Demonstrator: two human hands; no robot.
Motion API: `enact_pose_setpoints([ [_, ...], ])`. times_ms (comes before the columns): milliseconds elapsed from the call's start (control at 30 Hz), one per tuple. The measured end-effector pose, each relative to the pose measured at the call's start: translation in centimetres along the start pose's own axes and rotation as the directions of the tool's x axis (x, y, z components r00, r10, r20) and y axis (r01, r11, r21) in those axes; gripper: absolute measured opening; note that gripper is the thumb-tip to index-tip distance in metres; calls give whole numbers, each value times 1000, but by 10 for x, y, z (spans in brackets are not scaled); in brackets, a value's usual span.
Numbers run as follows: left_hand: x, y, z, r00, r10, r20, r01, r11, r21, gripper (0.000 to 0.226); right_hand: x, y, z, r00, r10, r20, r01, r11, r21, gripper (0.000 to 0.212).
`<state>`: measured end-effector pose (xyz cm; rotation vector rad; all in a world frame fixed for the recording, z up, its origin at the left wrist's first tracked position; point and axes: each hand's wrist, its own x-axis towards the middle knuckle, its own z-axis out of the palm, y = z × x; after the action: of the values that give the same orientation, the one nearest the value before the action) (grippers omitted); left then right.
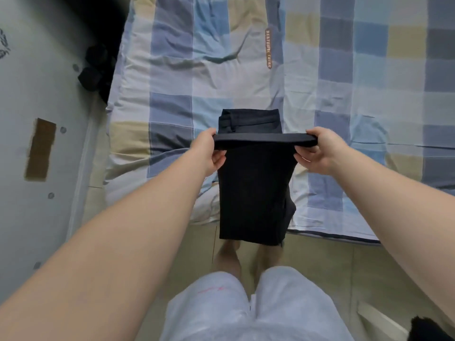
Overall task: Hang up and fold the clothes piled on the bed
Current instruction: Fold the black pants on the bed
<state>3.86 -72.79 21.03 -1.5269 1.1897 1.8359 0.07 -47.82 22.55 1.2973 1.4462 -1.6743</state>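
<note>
Both hands, left (pixel 209 153) and right (pixel 320 151), pinch the fold of dark trousers (pixel 253 193); we hold them over the bed (pixel 172 77) edge, waistband resting on the quilt, legs hanging. We judge folding is midway: next, lay the hanging half forward over the waistband, edges aligned.

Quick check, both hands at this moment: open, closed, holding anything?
Left hand: closed, pinching the left end of the fold in the dark trousers.
Right hand: closed, pinching the right end of the same fold.
</note>
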Motion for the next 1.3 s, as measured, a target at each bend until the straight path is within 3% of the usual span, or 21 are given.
enact_pose_setpoints([
  [167, 91, 35, 32, 998, 26, 53, -28, 999, 34, 28, 94, -26, 42, 1000, 10, 16, -12, 995, 101, 16],
  [267, 137, 29, 38, 987, 29, 155, -25, 999, -25, 56, 148, -14, 52, 985, 39, 167, -65, 986, 155, 47],
  [367, 169, 3, 40, 976, -12, 217, 15, 1000, -11, 66, 189, 15, 40, 965, 79, 251, -126, 977, 174, 71],
  [600, 181, -87, 18, 981, -94, 167, 70, 987, 146, 62, 213, 80, -8, 943, 143, 299, -204, 962, 181, 55],
  [733, 163, -140, -2, 985, -154, 79, 119, 936, 332, 54, 197, 116, -35, 944, 221, 246, -254, 960, 115, 49],
  [933, 158, -212, -38, 968, -227, -108, 247, 777, 579, 39, 189, 169, -77, 947, 305, 103, -305, 952, -25, 43],
  [1033, 170, -241, -58, 978, -121, -171, 206, 702, 681, 29, 194, 195, -94, 944, 330, 29, -319, 929, -190, 38],
  [1133, 184, -258, -69, 960, 14, -278, 186, 712, 677, 60, 202, 219, -101, 957, 289, -8, -270, 884, -383, 39],
  [1200, 199, -261, -71, 970, 41, -240, 136, 727, 673, 58, 211, 234, -101, 976, 215, -30, -203, 856, -475, 53],
  [1300, 219, -261, -68, 990, -35, -138, 121, 713, 690, 49, 224, 251, -91, 990, 91, -109, -136, 827, -545, 82],
])
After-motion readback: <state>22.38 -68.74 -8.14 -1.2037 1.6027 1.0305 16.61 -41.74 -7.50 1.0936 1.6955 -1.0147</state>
